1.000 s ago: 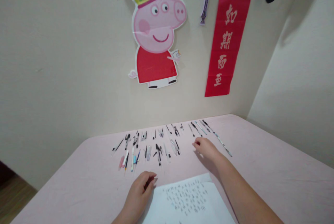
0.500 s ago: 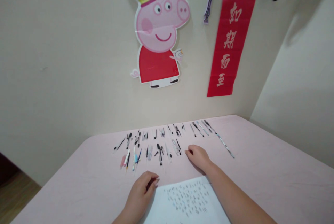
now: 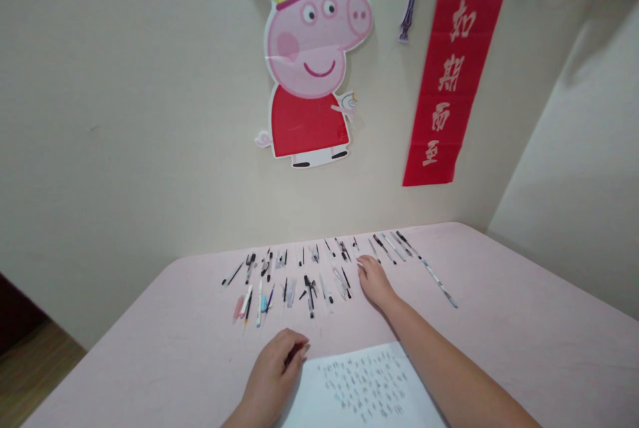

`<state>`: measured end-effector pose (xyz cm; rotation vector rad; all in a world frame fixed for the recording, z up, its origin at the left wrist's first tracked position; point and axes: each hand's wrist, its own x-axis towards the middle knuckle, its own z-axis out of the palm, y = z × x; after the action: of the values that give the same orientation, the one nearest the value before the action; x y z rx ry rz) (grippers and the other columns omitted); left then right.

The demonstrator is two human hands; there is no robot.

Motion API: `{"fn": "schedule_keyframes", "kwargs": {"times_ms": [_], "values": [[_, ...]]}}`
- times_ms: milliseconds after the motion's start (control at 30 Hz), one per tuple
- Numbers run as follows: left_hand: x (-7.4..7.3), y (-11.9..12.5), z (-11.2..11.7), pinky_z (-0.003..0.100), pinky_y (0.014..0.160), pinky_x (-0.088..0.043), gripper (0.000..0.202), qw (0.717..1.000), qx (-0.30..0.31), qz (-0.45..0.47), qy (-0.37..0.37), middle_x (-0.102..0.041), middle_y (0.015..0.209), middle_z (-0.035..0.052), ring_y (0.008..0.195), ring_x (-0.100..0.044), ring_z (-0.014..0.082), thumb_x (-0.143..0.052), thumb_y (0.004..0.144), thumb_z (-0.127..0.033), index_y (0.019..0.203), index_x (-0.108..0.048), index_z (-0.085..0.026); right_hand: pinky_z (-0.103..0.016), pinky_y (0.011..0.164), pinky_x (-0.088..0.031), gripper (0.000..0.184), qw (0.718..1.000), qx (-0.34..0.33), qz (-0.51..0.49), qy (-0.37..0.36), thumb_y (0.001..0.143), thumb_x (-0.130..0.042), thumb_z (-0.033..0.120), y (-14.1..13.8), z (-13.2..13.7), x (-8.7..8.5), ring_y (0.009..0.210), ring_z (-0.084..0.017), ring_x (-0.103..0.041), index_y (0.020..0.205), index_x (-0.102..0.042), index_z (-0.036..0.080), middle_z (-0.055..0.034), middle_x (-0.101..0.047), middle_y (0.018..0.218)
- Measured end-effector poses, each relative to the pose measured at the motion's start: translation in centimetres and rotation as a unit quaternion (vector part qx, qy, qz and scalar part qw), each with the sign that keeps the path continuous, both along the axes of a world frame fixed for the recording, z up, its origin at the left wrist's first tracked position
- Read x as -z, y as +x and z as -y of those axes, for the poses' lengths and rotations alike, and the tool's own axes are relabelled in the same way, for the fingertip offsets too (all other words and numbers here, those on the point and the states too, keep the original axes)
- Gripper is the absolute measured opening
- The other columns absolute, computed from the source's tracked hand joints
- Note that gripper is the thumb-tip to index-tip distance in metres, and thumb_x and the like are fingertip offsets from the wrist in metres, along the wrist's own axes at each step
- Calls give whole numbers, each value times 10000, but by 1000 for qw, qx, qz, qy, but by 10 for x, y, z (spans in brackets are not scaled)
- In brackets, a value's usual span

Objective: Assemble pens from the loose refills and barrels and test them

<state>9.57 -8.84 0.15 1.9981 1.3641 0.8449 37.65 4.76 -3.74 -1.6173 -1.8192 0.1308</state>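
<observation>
My right hand (image 3: pixel 375 281) reaches over the pink cloth with its fingers stretched forward, open and holding nothing visible. Its fingertips are just below the back row of pens, close to a thin grey pen (image 3: pixel 374 249) and a black pen (image 3: pixel 384 249). To its left lie a black refill (image 3: pixel 346 278) and clear pen parts (image 3: pixel 340 283). My left hand (image 3: pixel 277 371) rests at the left edge of a sheet of paper (image 3: pixel 324 408) covered in handwriting. The fingers of that hand are curled towards the thumb, with nothing seen in them.
Several pens, caps and refills lie in two rows, including a dismantled black pen (image 3: pixel 309 298) and a pink pen part (image 3: pixel 238 308). A patterned pen (image 3: pixel 439 283) lies at the right. Behind the cloth-covered table (image 3: pixel 499 321) stands a wall with a pig cut-out (image 3: pixel 309 122) and red banner (image 3: pixel 434 102).
My right hand has moved forward, away from me, and its fingers have straightened from a curl. My left hand keeps its place by the paper. The whole view has shifted slightly.
</observation>
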Motion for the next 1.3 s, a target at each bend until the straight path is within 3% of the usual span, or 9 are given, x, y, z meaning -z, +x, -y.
{"fn": "schedule_keyframes", "kwargs": {"times_ms": [167,433,667,1000,1300], "values": [[3,-1,-1,291,734,-455,155,1000,7,-6,-1,-656,830,61,795,-610,205,-499,811,-241,817,-650,-212,-369,1086,-267,423,998,24,43,-33,859,-379,115,-7,-26,-1,1285,-246,-374,1259,-509,74,-173,-456,1359],[5,-1,-2,287,727,-458,167,1000,12,-7,10,-650,818,63,779,-608,192,-484,837,-242,815,-644,-203,-351,1111,-218,460,993,29,91,-74,890,-359,155,-7,-56,-8,1336,-234,-317,1332,-448,66,-153,-367,1444],[9,-4,-3,271,722,-460,160,1000,19,-16,16,-651,825,55,777,-606,174,-480,842,-223,833,-637,-193,-296,1098,-224,462,987,18,119,-106,891,-344,149,-6,-62,-7,1314,-203,-360,1327,-462,56,-151,-407,1421],[8,-5,-2,276,731,-461,174,999,27,-19,24,-645,835,55,783,-605,172,-467,858,-228,845,-636,-188,-296,1087,-247,484,986,26,129,-107,893,-324,170,-9,-19,-9,1304,-219,-377,1341,-439,27,-162,-409,1417],[4,-1,-1,286,734,-447,169,999,17,-35,8,-636,840,57,791,-596,178,-467,859,-239,846,-625,-179,-290,1074,-283,448,985,18,136,-106,895,-329,173,-1,29,-4,1270,-222,-427,1269,-525,24,-172,-468,1369]]}}
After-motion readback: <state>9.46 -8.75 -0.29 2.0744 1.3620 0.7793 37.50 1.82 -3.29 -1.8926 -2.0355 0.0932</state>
